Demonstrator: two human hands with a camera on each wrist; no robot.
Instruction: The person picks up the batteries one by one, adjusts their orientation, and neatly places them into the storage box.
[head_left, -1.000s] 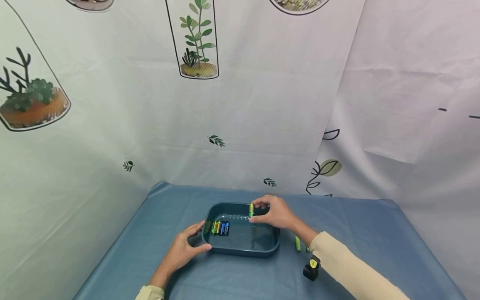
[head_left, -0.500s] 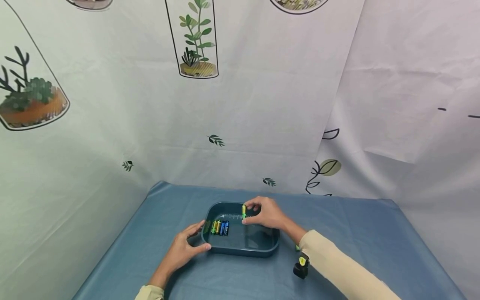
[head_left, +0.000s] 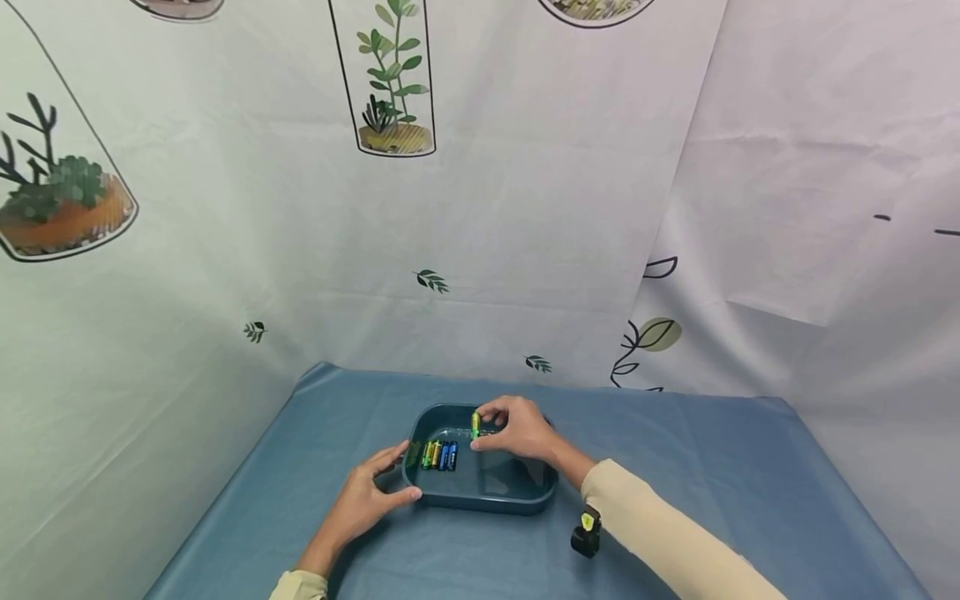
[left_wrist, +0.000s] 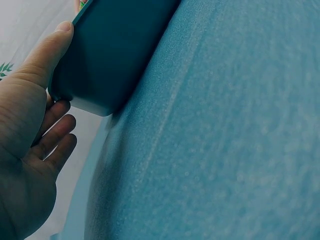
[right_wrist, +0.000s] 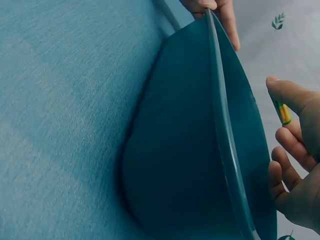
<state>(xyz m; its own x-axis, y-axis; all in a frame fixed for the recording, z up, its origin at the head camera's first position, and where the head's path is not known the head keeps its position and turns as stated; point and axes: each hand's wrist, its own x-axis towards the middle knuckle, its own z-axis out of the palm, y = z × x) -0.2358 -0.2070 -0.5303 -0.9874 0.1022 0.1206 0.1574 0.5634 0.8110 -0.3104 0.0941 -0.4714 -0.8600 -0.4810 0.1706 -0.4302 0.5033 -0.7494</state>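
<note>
A dark blue-green tray (head_left: 487,504) sits on the table, with a row of several batteries (head_left: 438,456), green-yellow and blue ones, lying side by side at its left end. At the tray's left front corner, my left hand (head_left: 365,498) holds the rim with its thumb, and the fingers lie along the left side. My right hand (head_left: 521,429) pinches one green-and-yellow battery (head_left: 476,425) upright between thumb and fingers over the inside of the tray. In the right wrist view, that battery (right_wrist: 284,114) shows partly, its rest hidden by the thumb.
A blue cloth (head_left: 675,467) covers the table. A black wrist camera (head_left: 586,537) hangs under the right sleeve (head_left: 660,525). Behind the table rises a pale curtain (head_left: 487,233) with plant prints.
My right hand has moved left over the tray with the battery in its pinch. Batteries seen on the cloth right of the tray are now hidden behind the right arm. The left hand stays put.
</note>
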